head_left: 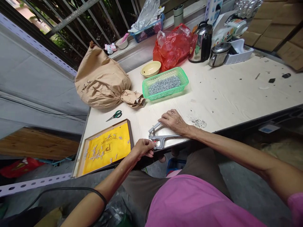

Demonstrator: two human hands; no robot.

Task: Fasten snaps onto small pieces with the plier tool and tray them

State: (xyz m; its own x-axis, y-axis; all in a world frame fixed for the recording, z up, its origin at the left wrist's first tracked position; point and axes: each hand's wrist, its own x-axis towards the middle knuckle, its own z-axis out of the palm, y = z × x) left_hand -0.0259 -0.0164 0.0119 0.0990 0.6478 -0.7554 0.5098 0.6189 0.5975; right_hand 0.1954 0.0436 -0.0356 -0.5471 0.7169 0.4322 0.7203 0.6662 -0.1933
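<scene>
Grey metal hand plier [163, 137] lies at the frame's centre, on the table's [227, 94] near edge; the right hand [174, 121] is curled on its upper handle, the left hand's [144, 147] fingertips together at its head, contents unclear.

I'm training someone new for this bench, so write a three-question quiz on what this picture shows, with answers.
1. Which of the person's hands is at the upper handle of the grey metal tool?
2. True or false: the scissors lie inside the yellow-bottomed tray.
3. Fill in the colour: a heap of small metal pieces lies in the ____ basket.

Key
1. The right hand.
2. False; they lie on the white table, outside the tray.
3. Green.
</scene>
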